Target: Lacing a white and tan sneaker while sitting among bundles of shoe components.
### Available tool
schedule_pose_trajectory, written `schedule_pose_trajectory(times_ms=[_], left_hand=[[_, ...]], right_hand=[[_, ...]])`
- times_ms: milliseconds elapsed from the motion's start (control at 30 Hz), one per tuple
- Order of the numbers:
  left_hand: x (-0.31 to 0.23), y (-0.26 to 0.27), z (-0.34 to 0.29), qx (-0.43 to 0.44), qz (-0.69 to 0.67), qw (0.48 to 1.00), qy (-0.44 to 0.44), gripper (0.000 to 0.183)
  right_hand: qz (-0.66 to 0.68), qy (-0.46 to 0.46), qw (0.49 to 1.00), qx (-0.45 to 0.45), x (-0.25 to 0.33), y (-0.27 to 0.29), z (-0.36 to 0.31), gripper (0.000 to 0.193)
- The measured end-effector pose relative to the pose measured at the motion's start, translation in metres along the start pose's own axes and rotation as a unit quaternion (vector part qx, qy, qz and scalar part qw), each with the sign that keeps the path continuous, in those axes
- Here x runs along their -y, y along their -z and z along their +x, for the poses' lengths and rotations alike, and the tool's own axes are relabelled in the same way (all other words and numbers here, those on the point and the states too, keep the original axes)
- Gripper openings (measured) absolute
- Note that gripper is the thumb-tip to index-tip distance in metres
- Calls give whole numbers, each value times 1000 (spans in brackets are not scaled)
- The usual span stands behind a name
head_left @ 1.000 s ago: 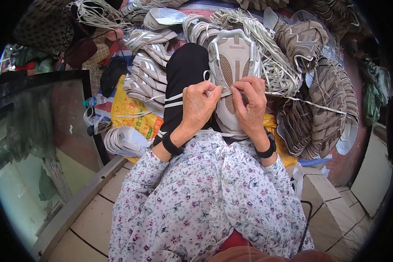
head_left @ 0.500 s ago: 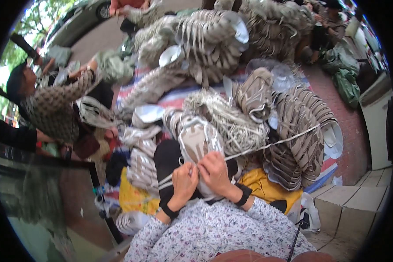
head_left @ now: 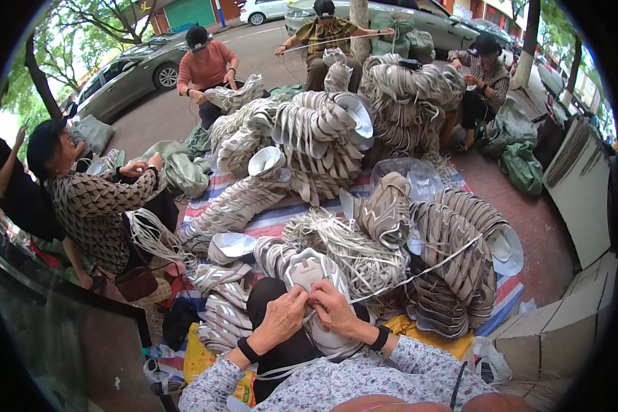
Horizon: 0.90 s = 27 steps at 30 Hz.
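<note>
Left hand (head_left: 281, 318) and right hand (head_left: 334, 309) curled close, fingertips pinched over shoe upper (head_left: 307, 271), apparently on lace (head_left: 408, 281) (exact bite too small to tell). Upper lies on lap, toe toward body, perhaps so legs brace it for two-handed work; tongue pale, smooth, rounded. Lace slants off right, thin, nearly straight. Beyond: lace bundle (head_left: 364, 264), flat cream strands, tangled; stacked brown uppers (head_left: 453, 230), ridged like scales, likely nested to save room. Striped sheet (head_left: 270, 210) beneath, probably keeping goods off paving. Farther, co-worker in coral top (head_left: 209, 67), seated.
</note>
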State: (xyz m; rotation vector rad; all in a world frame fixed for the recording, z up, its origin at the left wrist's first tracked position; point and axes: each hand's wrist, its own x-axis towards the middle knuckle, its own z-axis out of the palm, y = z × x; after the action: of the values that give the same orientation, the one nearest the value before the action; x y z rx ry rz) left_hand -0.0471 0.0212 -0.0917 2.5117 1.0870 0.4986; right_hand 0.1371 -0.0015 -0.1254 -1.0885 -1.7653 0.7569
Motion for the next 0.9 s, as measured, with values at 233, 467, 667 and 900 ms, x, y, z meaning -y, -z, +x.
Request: schedule_pose_trajectory(times_ms=[233, 467, 667, 900], left_hand=[[15, -1, -9, -37, -139, 990, -14, 24], [30, -1, -16, -3, -217, 974, -59, 26], [32, -11, -24, -21, -200, 978, -61, 28], [25, -17, -27, -56, -165, 983, -52, 31]], right_hand=[[-17, 0, 996, 89, 4, 13, 6, 15], [-69, -2, 984, 165, 8, 13, 10, 13], [-90, 21, 965, 244, 7, 13, 19, 13], [-100, 9, 948, 301, 2, 15, 23, 12]])
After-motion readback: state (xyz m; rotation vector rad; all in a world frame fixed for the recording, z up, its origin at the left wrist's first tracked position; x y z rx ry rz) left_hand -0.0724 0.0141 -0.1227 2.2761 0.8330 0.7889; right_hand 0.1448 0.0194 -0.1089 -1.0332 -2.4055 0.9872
